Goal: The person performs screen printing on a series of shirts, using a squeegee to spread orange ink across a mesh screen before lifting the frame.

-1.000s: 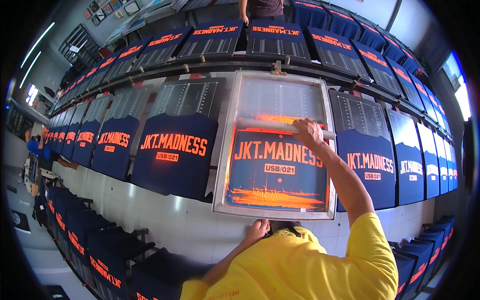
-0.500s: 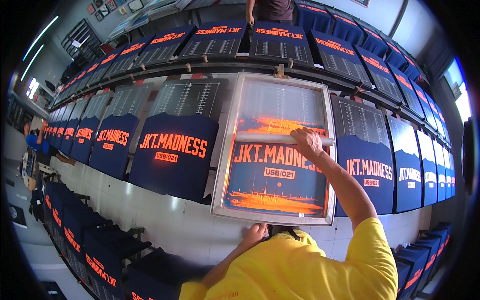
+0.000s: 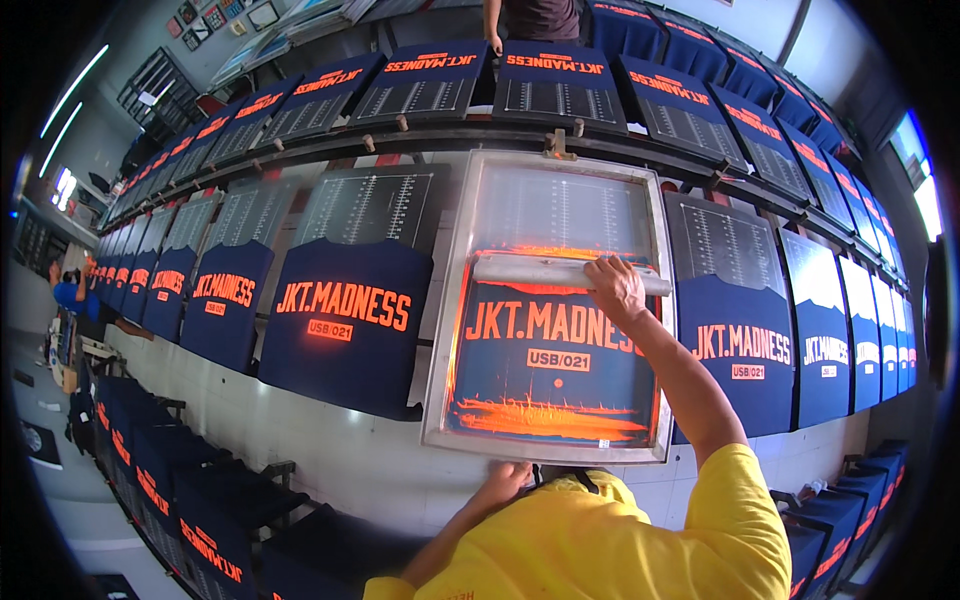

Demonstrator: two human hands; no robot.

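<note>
My right hand (image 3: pixel 617 290) is closed over the right part of a long pale squeegee (image 3: pixel 540 271). The squeegee lies crosswise on a metal-framed printing screen (image 3: pixel 432 395), just above the large lettering in its mesh. Wet orange ink (image 3: pixel 550 422) is smeared in a ragged band at the near end of the mesh, and more orange shows along the squeegee. Low in front of my yellow shirt, my left hand (image 3: pixel 508 481) is curled closed just below the screen's near edge; what its fingers hold, if anything, is hidden.
Navy shirts with orange prints (image 3: pixel 345 315) lie on dark boards (image 3: pixel 365 205) both sides of the screen. A rail (image 3: pixel 440 140) runs behind it, with another row of shirts beyond. Another person (image 3: pixel 540 20) stands at the far side. More shirts hang lower left.
The squeegee has tilted, so more of its face shows, and an orange strip now appears along its lower edge. My right hand still grips it. My left hand stays low, near the screen's edge.
</note>
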